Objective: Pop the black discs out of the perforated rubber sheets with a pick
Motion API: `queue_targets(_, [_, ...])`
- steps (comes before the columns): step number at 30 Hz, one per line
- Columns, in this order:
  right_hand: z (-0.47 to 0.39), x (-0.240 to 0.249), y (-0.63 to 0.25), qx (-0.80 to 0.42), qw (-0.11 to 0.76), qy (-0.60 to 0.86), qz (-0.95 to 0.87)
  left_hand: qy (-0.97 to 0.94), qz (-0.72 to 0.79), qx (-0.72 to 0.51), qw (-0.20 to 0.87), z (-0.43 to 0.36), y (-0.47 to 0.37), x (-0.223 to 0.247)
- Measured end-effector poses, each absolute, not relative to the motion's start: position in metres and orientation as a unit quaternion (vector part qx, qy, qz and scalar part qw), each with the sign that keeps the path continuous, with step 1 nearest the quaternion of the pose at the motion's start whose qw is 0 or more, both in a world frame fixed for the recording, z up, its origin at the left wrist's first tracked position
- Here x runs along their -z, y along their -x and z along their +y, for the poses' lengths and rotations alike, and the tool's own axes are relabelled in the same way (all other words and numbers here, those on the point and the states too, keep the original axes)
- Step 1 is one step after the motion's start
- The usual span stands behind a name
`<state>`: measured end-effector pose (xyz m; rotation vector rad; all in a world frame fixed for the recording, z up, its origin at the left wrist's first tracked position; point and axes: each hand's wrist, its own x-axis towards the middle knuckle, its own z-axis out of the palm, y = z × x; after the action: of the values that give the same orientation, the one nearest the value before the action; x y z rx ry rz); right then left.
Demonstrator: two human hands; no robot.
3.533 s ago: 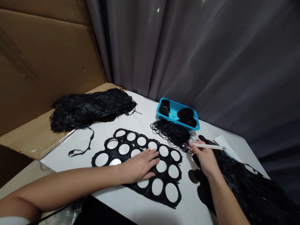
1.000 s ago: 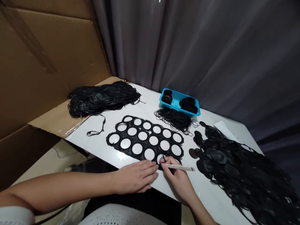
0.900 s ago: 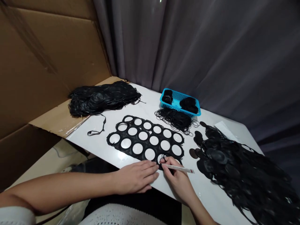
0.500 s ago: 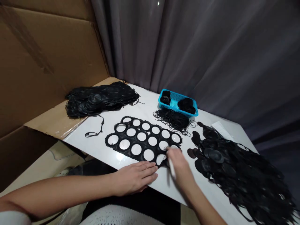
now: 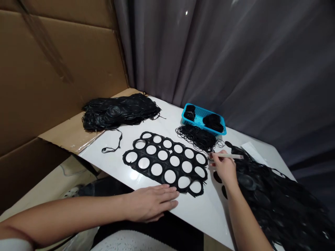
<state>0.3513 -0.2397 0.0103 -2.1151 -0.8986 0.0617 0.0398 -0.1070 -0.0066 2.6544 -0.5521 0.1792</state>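
A black rubbery sheet punched with rows of round holes lies flat on the white table, which shows through the holes. My left hand rests flat at the table's front edge, fingers stretched out, their tips by the sheet's near edge. Just off the sheet's right end is my right hand, closed round a slim white pen-like tool. Its tip is too small to make out. Close beyond this hand lies a tangle of thin black rings.
A blue plastic basket with black bundles stands at the back. Black sheets are piled on cardboard at the left, with a loose black strip nearby. A large heap of black discs and scraps covers the right side, beside a white paper.
My right hand has moved right and away from me, from over the sheet's near right part to beyond its right end, still holding the tool. My left hand stays at the edge.
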Motion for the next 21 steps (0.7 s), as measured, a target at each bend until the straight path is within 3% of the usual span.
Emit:
queue_targets(6, [-0.224,-0.022,-0.298,-0.373,0.614,0.665,-0.204,-0.97,-0.132,-0.139,0.15,-0.104,-0.036,0.0])
queue_targets(10, [-0.223,-0.024,-0.249,-0.498,0.595,0.596,-0.209,-0.978,-0.107,-0.152,0.097,-0.102,-0.03,0.002])
queue_targets(15, [-0.233,-0.014,-0.218,-0.394,0.464,0.672,-0.422,-0.976,-0.108,-0.173,0.075,-0.102,-0.025,0.013])
queue_targets(21, [-0.236,-0.007,-0.209,-0.292,0.407,0.7,-0.509,-0.974,-0.112,-0.188,0.064,-0.103,-0.023,0.021])
